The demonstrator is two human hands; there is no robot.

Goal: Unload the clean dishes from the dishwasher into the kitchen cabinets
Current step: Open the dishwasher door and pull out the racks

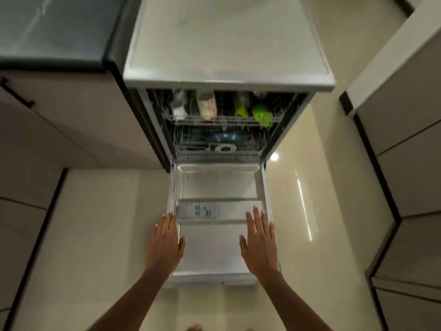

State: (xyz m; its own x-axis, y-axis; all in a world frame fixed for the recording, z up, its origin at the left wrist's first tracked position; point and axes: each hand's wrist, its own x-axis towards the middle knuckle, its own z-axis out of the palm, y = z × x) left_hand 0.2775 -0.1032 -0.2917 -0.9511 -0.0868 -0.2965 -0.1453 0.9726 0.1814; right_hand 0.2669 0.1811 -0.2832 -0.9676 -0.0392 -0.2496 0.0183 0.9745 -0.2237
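Observation:
The dishwasher (pixel 226 77) stands open with its door (pixel 214 187) folded down flat toward me. My left hand (pixel 165 242) hovers with straight fingers over the door's left edge. My right hand (pixel 260 240) is spread flat over the door's right side. Neither hand holds anything. In the upper rack (pixel 222 119) sit a white mug with red print (pixel 207 105), small white cups (pixel 179 103), a yellow-green cup (pixel 241 105) and a green bowl (pixel 262 114). The lower rack (pixel 191 149) holds a blue dish (pixel 225 137) and a white lid-like piece (pixel 223 148).
A dark cooktop (pixel 52 32) lies on the counter at the upper left. Beige cabinet fronts (pixel 59 120) flank the dishwasher on the left, and more cabinets (pixel 405 163) line the right. A glossy tiled floor (pixel 95 235) lies on both sides of the door.

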